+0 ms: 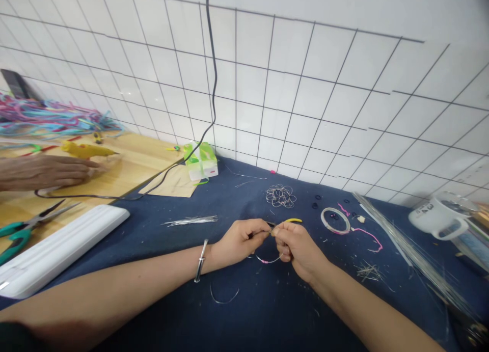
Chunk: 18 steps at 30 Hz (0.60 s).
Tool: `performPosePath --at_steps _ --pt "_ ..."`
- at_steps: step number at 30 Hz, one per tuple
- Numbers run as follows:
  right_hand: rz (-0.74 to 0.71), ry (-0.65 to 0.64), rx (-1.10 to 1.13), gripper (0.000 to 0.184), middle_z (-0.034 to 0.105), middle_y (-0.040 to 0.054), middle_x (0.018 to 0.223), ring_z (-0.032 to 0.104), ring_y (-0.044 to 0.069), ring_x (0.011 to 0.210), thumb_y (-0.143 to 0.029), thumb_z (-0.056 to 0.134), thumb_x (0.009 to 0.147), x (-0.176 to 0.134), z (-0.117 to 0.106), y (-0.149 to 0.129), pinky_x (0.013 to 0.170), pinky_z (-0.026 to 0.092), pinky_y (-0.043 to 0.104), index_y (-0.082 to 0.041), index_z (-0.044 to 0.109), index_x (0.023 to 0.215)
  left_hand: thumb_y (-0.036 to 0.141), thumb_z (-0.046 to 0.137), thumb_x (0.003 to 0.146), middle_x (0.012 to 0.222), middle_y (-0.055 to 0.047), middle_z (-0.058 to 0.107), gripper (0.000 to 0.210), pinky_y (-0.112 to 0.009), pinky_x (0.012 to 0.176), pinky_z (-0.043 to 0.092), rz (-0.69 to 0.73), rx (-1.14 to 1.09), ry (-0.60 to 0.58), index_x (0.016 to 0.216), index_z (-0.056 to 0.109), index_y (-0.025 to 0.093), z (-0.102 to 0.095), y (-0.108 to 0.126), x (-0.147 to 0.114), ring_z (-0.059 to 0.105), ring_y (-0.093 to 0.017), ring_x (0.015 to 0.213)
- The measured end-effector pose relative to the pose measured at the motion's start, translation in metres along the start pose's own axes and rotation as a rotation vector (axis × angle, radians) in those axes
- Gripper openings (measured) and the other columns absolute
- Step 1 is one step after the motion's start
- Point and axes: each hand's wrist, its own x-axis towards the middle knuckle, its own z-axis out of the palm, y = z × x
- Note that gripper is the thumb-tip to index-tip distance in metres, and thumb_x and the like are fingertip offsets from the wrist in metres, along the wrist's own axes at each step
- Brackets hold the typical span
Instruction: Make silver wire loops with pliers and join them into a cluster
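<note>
The left hand (pixel 237 240) and right hand (pixel 298 246) pinched the beaded wire (pixel 264 261), perhaps working its ends; next seemed to need care.

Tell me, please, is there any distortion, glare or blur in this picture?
Head view: lines on the wall fan out and break in steps, likely distortion; head view: faint glare spots at its left; head view: the other person's hand looks slightly soft, and pink beads on the wire are too small to count surely.
</note>
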Motion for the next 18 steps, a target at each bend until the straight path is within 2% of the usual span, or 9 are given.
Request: performPosePath --at_steps 7,12,18 --pt "0.008 -0.003 -0.001 0.011 0.033 -0.0095 0.049 0.023 0.002 0.039 -0.022 0.055 0.068 0.001 0.0 0.0 0.037 0.017 0.017 -0.017 0.046 0.071 0.011 0.043 0.082 0.077 0.0 0.062 0.019 -0.019 0.063 0.043 0.212 0.267 0.036 0.088 0.06 0.017 -0.002 -0.008 0.001 0.057 -0.009 0.07" --pt "0.018 -0.003 -0.002 0.012 0.033 -0.009 0.05 0.023 0.002 0.039 -0.024 0.055 0.069 0.001 0.001 0.0 0.037 0.016 0.017 -0.017 0.045 0.07 0.014 0.04 0.085 0.074 -0.001 0.059 0.022 -0.021 0.057 0.04 0.291 0.503 -0.008 0.094 0.059 0.017 -0.004 -0.016 0.001 0.055 -0.011 0.066" --pt "0.029 0.009 -0.02 0.014 0.035 -0.0083 0.05 0.025 0.002 0.04 -0.024 0.056 0.069 0.0 0.001 0.0 0.037 0.018 0.017 -0.017 0.043 0.067 0.017 0.036 0.087 0.071 -0.001 0.056 0.023 -0.025 0.055 0.04 0.428 0.799 -0.059 0.099 0.056 0.017 -0.01 -0.015 0.001 0.053 -0.013 0.062"
